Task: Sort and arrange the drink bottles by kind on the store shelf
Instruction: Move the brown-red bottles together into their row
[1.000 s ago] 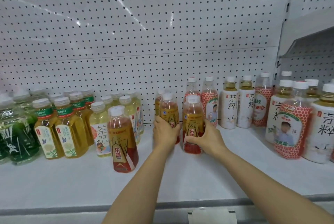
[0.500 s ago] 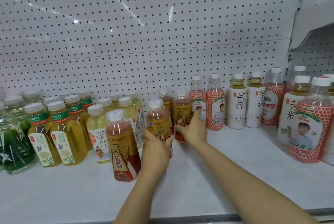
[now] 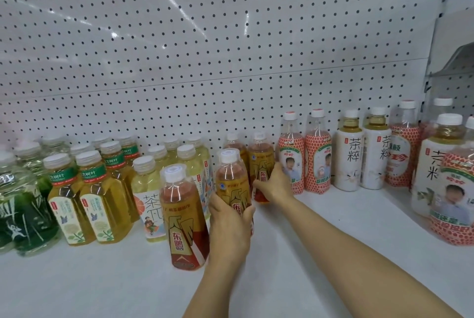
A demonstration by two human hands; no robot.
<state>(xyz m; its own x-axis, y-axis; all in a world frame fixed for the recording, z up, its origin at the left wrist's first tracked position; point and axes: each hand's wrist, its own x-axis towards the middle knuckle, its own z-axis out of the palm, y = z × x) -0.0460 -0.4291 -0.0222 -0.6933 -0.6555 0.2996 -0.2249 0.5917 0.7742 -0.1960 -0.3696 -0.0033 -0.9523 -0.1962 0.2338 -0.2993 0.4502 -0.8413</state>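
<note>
- Left hand (image 3: 229, 228) wraps its curled fingers round the lower body of an amber bottle (image 3: 232, 184) with a red-and-gold label and a white cap; the bottle stands upright, near the middle of the shelf (image 3: 320, 253).
- Right hand (image 3: 275, 185) reaches further back and grips a second amber bottle (image 3: 260, 161) of the same kind, thumb on the near side and fingers curled round its right side; this one stands close to the pegboard wall (image 3: 230, 48).
- Just left of that second one stands a third bottle of the kind (image 3: 234, 144), half hidden behind the one held by the left hand.
- A fourth bottle of the kind (image 3: 183, 215) stands nearest the front, just beside the left hand on its left.
- Right of the right hand, two bottles with red honeycomb labels (image 3: 305, 158) stand side by side at the back, the nearer one touching the hand.
- Beyond them come two white-labelled tea bottles (image 3: 361, 153), then more honeycomb and white-labelled ones toward the right edge.
- Left of the front amber bottle stands a group of pale yellow bottles (image 3: 151, 189), several deep.
- Further left are golden tea bottles with green neck bands (image 3: 84, 197), in rows.
- At the far left edge stand green bottles (image 3: 23, 204), partly cut off by the frame.
</note>
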